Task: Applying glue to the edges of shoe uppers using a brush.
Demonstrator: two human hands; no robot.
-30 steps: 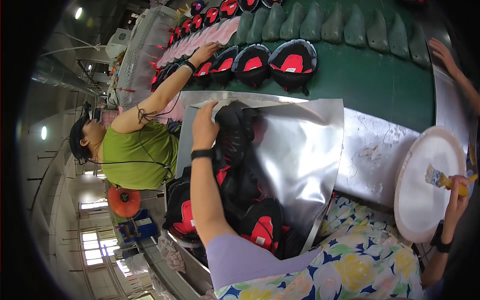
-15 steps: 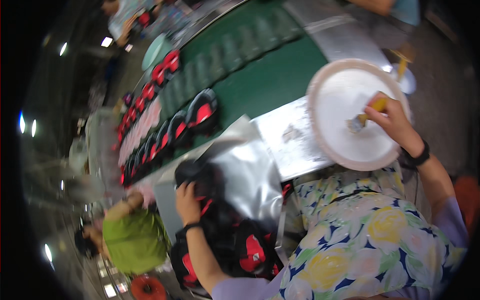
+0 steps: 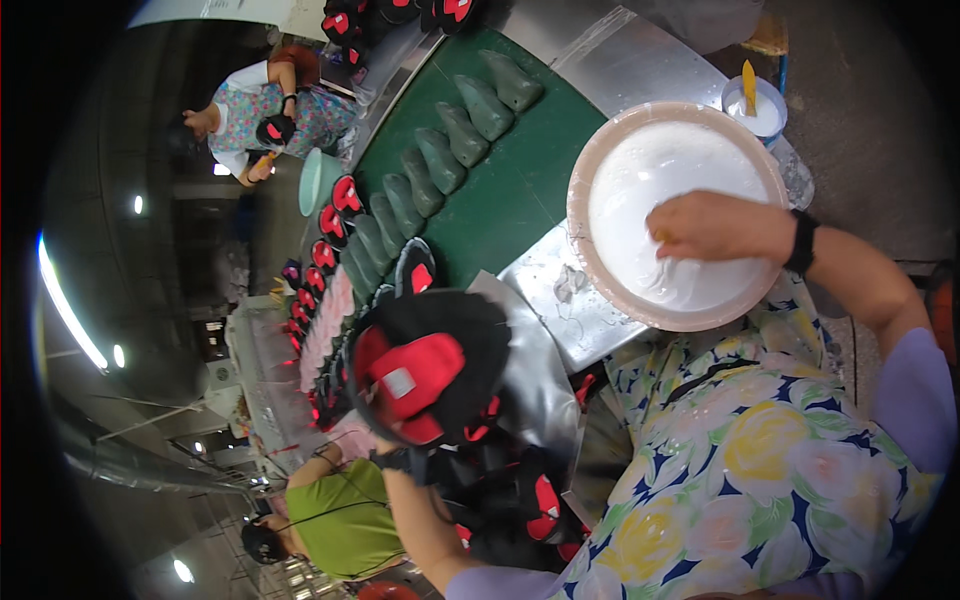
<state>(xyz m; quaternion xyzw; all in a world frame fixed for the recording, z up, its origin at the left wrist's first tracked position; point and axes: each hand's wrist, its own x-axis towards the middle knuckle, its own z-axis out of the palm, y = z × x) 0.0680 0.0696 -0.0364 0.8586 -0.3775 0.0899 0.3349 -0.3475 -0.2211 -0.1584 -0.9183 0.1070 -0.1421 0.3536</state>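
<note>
My left hand (image 3: 404, 476) holds up a round black shoe piece with a red patch (image 3: 425, 370), close to the camera; the piece hides most of the fingers. My right hand (image 3: 710, 226) is closed over a wide bowl of white glue (image 3: 585, 160). A bit of yellow handle shows in its grip, and the tip reaches into the glue. The bowl rests on a silver sheet (image 3: 545, 290) at the edge of a green belt (image 3: 520, 190).
Green shoe lasts (image 3: 440, 160) and black-and-red pieces (image 3: 330, 220) line the belt. More black-and-red pieces are piled below my left arm (image 3: 525, 500). A small white cup with a yellow brush (image 3: 757, 105) stands beyond the bowl. A person in green (image 3: 340, 515) and another in a floral top (image 3: 290, 100) work along the belt.
My left hand has lifted a black-and-red piece off the pile toward the camera. My right hand has moved from the bowl's edge to over its middle. The view has swung.
</note>
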